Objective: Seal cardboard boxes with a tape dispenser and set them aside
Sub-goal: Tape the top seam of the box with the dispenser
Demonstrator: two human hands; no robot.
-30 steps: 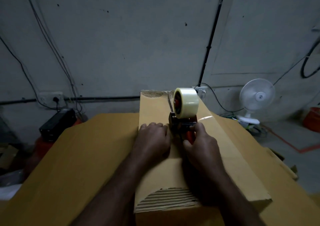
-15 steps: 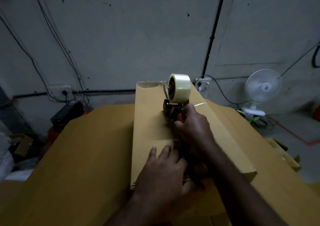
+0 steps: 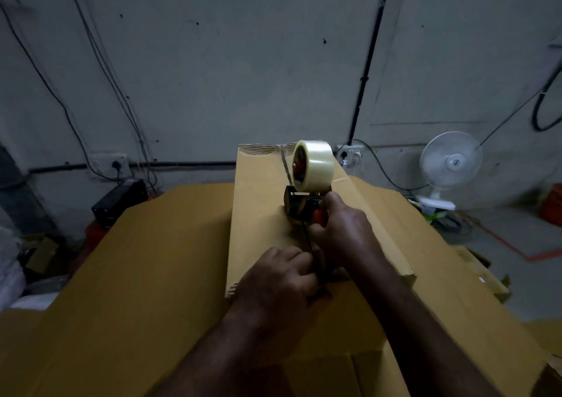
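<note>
A: While the right hand (image 3: 343, 232) grips the tape dispenser (image 3: 308, 180) by its red handle, where does that sit?
B: On the long cardboard box (image 3: 258, 214), toward its far end.
A: And the left hand (image 3: 282, 278)?
B: Curled at the box's near end, just beside the right; whether it pinches anything, I cannot tell.

One view, head-worn, wide-angle. Faces forward and down, close over both forearms. Left hand (image 3: 281, 278) and right hand (image 3: 345, 232) sit low centre, with the tape dispenser (image 3: 307, 180) just beyond the right hand. The cardboard box (image 3: 258, 208) runs away from the hands toward the wall (image 3: 213, 77). Frame edges bow.
</note>
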